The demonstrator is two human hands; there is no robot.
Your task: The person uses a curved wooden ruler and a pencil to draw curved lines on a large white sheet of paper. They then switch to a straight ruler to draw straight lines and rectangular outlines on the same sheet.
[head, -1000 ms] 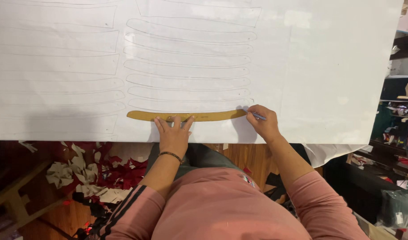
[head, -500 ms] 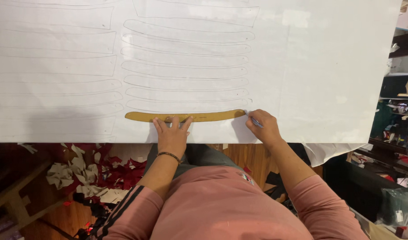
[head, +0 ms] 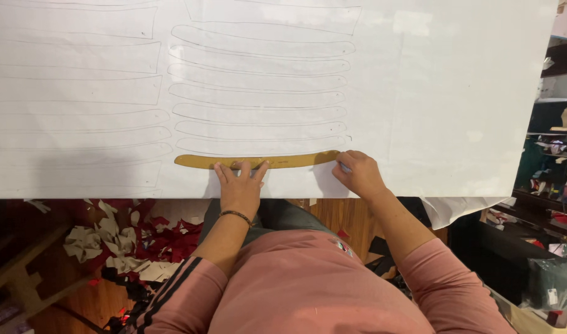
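- The white sheet [head: 419, 93] runs past the top and left picture edges, so its full extent cannot be told.
- Beneath the left hand [head: 239, 185], the middle of the tan curved template [head: 296, 160] is covered by fingers.
- At the template's right end, the right hand [head: 358, 173] hides whatever it grips.
- Right of the sheet, the shelf items [head: 555, 179] are too small to identify.
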